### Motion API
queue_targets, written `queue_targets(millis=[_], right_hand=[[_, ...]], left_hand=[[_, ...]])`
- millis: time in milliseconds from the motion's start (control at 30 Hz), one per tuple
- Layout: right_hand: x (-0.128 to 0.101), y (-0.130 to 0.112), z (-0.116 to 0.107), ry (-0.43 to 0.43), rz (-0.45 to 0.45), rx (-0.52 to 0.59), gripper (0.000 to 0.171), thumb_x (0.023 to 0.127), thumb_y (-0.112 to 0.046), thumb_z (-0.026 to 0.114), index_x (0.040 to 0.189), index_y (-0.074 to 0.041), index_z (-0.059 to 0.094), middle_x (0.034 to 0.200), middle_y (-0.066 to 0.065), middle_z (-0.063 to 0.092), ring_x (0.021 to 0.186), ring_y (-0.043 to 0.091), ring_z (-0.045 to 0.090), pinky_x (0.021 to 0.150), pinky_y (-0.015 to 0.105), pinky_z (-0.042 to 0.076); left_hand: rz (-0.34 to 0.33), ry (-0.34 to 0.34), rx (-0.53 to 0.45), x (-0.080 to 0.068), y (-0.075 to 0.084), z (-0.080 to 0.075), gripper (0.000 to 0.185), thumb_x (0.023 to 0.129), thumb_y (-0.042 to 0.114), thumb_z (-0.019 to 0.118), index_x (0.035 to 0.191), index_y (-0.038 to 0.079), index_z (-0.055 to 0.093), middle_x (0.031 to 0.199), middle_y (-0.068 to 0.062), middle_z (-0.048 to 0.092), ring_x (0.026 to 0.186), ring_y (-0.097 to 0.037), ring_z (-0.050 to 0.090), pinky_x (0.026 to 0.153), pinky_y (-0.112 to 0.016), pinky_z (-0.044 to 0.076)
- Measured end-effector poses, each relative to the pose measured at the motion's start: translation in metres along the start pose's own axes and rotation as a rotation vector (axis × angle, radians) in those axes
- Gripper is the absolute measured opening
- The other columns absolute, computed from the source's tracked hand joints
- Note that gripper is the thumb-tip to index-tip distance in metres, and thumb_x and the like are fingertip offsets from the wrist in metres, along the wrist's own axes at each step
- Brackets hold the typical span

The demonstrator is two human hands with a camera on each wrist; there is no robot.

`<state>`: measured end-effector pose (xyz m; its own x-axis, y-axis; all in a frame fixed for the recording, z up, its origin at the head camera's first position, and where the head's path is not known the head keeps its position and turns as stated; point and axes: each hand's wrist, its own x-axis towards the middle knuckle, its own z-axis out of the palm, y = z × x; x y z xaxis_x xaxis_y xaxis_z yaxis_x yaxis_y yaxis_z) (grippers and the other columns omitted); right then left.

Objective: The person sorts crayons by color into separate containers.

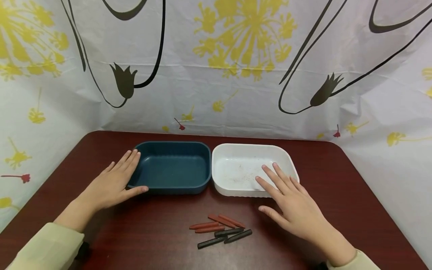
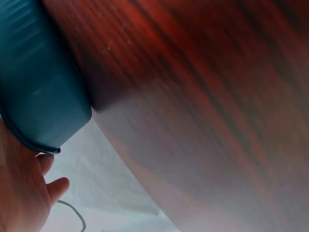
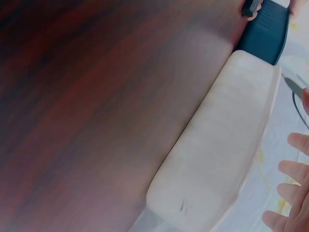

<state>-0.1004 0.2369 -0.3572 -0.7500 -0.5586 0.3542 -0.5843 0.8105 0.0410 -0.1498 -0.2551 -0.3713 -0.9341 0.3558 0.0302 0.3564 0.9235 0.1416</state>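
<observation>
Counter [image 1: 162,228], left: your left hand [image 1: 114,185], extended straight with thumb wide, rests at the left rim of the teal tray [image 1: 173,170]. Four red crayons [image 1: 221,221] and three black crayons [image 1: 228,232] lie mid-counter, nearer you. Just right stands the white tray [image 1: 233,165]; your right hand [image 1: 291,202], splayed wide, is over its near right corner.
</observation>
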Motion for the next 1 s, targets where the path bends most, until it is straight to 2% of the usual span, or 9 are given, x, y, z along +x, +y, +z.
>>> queue_targets(millis=[267, 367, 500, 567, 633, 700, 800, 900, 1000], right_hand=[[0.005, -0.012, 0.001, -0.009, -0.082, 0.042, 0.067, 0.089, -0.049, 0.068, 0.149, -0.027, 0.047, 0.165, -0.003, 0.027, 0.154, 0.026, 0.023, 0.104, 0.061, 0.042], [0.006, -0.015, 0.001, -0.024, -0.099, 0.067, 0.067, 0.088, -0.047, 0.071, 0.147, -0.026, 0.049, 0.164, -0.004, 0.028, 0.153, 0.025, 0.023, 0.109, 0.054, 0.04], [0.008, -0.018, 0.002, -0.034, -0.142, 0.13, 0.066, 0.086, -0.043, 0.075, 0.145, -0.023, 0.051, 0.162, -0.002, 0.032, 0.153, 0.025, 0.025, 0.124, 0.03, 0.017], [0.009, -0.018, 0.003, -0.035, -0.18, 0.169, 0.067, 0.085, -0.04, 0.076, 0.144, -0.022, 0.051, 0.161, -0.001, 0.035, 0.152, 0.026, 0.028, 0.124, 0.019, 0.005], [0.009, -0.019, 0.003, -0.037, -0.223, 0.192, 0.068, 0.084, -0.038, 0.077, 0.145, -0.021, 0.051, 0.16, 0.001, 0.037, 0.15, 0.028, 0.031, 0.122, 0.016, 0.001], [0.008, -0.02, 0.004, -0.045, -0.252, 0.202, 0.068, 0.085, -0.038, 0.077, 0.145, -0.022, 0.05, 0.159, 0.001, 0.038, 0.149, 0.028, 0.033, 0.123, 0.018, 0.006], [0.007, -0.023, 0.003, -0.06, -0.272, 0.2, 0.067, 0.086, -0.038, 0.076, 0.146, -0.023, 0.05, 0.159, 0.001, 0.039, 0.148, 0.027, 0.035, 0.121, 0.027, 0.026], [0.007, -0.027, 0.003, -0.062, -0.304, 0.209, 0.066, 0.086, -0.038, 0.076, 0.145, -0.023, 0.05, 0.157, 0.002, 0.041, 0.145, 0.025, 0.039, 0.106, 0.039, 0.045], [0.008, -0.031, 0.005, -0.061, -0.35, 0.228, 0.066, 0.086, -0.036, 0.076, 0.146, -0.024, 0.049, 0.155, 0.0, 0.043, 0.141, 0.02, 0.043, 0.099, 0.04, 0.05]], left_hand=[[0.003, -0.017, -0.012, 0.0, 0.0, 0.0, 0.105, 0.09, 0.07, 0.05, 0.16, 0.005, 0.006, 0.167, -0.017, 0.01, 0.154, -0.037, 0.009, 0.114, -0.07, 0.024], [-0.004, -0.02, -0.014, 0.0, 0.0, 0.0, 0.105, 0.09, 0.071, 0.05, 0.16, 0.005, 0.006, 0.167, -0.017, 0.01, 0.154, -0.038, 0.009, 0.114, -0.07, 0.023], [-0.004, -0.022, -0.017, 0.001, 0.0, 0.0, 0.105, 0.09, 0.071, 0.049, 0.16, 0.004, 0.007, 0.167, -0.017, 0.01, 0.154, -0.039, 0.01, 0.113, -0.07, 0.023], [-0.005, -0.022, -0.018, 0.003, 0.001, 0.001, 0.105, 0.09, 0.072, 0.048, 0.159, 0.003, 0.008, 0.167, -0.018, 0.01, 0.154, -0.039, 0.01, 0.113, -0.07, 0.023], [-0.01, -0.023, -0.02, 0.003, 0.001, 0.001, 0.105, 0.09, 0.072, 0.048, 0.159, 0.003, 0.009, 0.167, -0.018, 0.01, 0.154, -0.039, 0.009, 0.114, -0.069, 0.023], [-0.012, -0.023, -0.022, 0.003, 0.001, 0.001, 0.106, 0.09, 0.072, 0.048, 0.159, 0.003, 0.009, 0.167, -0.018, 0.01, 0.154, -0.039, 0.009, 0.114, -0.069, 0.023], [-0.01, -0.024, -0.023, 0.003, 0.002, 0.0, 0.106, 0.09, 0.072, 0.048, 0.159, 0.003, 0.008, 0.167, -0.018, 0.009, 0.154, -0.039, 0.009, 0.115, -0.068, 0.023], [-0.007, -0.023, -0.024, 0.003, 0.002, 0.0, 0.106, 0.09, 0.072, 0.048, 0.159, 0.002, 0.009, 0.167, -0.018, 0.009, 0.154, -0.039, 0.009, 0.115, -0.067, 0.024], [-0.004, -0.018, -0.026, 0.002, 0.001, 0.0, 0.106, 0.09, 0.071, 0.049, 0.158, 0.0, 0.01, 0.166, -0.019, 0.01, 0.154, -0.04, 0.01, 0.114, -0.067, 0.026]])
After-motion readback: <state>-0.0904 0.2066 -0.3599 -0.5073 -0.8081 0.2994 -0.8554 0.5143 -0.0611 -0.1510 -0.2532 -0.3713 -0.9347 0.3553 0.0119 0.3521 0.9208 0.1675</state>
